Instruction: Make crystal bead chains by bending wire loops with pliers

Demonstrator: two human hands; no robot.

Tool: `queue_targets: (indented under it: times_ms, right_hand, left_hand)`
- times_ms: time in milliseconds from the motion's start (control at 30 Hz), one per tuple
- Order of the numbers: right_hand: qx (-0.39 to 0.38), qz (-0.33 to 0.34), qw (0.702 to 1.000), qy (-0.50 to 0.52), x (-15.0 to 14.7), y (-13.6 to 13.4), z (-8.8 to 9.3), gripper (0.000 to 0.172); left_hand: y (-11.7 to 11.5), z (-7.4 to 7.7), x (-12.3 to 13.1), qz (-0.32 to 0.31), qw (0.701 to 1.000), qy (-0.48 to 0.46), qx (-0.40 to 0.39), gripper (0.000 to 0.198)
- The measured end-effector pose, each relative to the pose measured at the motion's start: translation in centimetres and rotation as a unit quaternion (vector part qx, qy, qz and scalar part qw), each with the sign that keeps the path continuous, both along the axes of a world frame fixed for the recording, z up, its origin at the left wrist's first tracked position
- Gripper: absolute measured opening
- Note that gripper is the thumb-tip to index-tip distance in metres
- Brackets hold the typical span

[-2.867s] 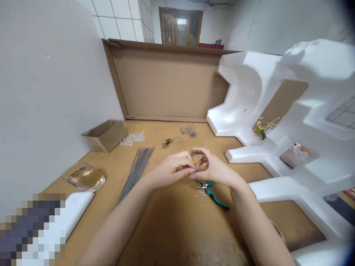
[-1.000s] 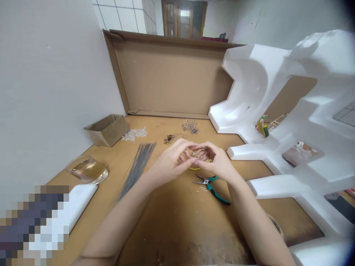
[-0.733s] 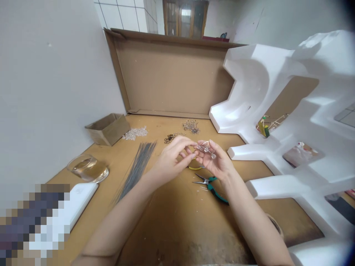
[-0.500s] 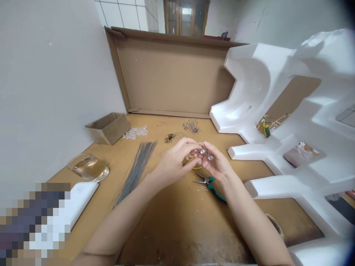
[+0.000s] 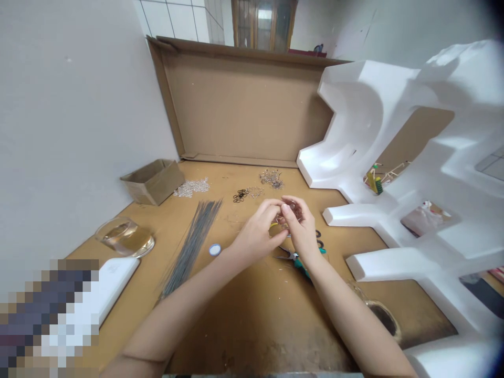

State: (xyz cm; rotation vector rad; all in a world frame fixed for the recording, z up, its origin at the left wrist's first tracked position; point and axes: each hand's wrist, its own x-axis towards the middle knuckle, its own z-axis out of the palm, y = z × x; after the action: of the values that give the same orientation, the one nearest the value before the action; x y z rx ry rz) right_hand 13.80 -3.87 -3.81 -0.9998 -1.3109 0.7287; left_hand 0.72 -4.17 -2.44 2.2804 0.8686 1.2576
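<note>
My left hand and my right hand meet over the middle of the table. Both are closed, fingertips together around a piece of clear crystal beads, largely hidden by the fingers. Long-nose pliers with green handles lie below my right hand, partly covered by it. Beside that hand show the black loops of a tool, perhaps scissors. Something yellow peeks out beneath my hands. A small round disc, white with a blue rim, lies left of my left hand.
Left of my hands lies a bundle of grey wires. Clear beads, black rings and small metal pieces lie farther back. A cardboard box, a glass of liquid and white foam packing stand around.
My right hand has turned and closed over the beaded piece, covering beads that showed before. My forearms shifted, uncovering the blue-rimmed disc and the black loops.
</note>
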Motion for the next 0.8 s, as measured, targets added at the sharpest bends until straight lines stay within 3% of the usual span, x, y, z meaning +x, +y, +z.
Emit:
queue_targets:
  times_ms: [100,167,300,433,533,600,800]
  right_hand:
    - [0.005,0.043,0.999,-0.032,0.0,-0.1,-0.2,0.041]
    - [0.008,0.086,0.995,-0.047,0.3,-0.2,0.3,0.048]
    - [0.002,0.171,0.985,-0.031,1.5,-0.2,1.6,0.065]
    - [-0.028,0.226,0.974,-0.007,2.4,-0.1,2.2,0.072]
    - [-0.040,0.207,0.976,-0.056,2.3,-0.3,2.1,0.074]
    - [-0.043,0.171,0.978,-0.109,2.0,-0.6,2.0,0.062]
    - [0.029,0.055,0.979,-0.193,0.8,-1.4,1.8,0.037]
  left_hand:
    - [0.5,-0.4,0.2,0.000,0.996,-0.073,-0.051,0.022]
    - [0.8,-0.3,0.0,-0.033,0.982,-0.144,-0.120,0.017]
    - [1.2,0.6,-0.8,-0.160,0.909,-0.275,-0.269,0.027]
    - [1.4,1.1,-1.1,-0.222,0.866,-0.318,-0.316,0.032]
    - [1.6,0.7,-1.2,-0.252,0.866,-0.295,-0.317,0.032]
    - [1.6,0.4,-1.1,-0.262,0.876,-0.253,-0.316,0.030]
    - [0.9,0.1,-0.5,-0.212,0.919,-0.196,-0.267,0.020]
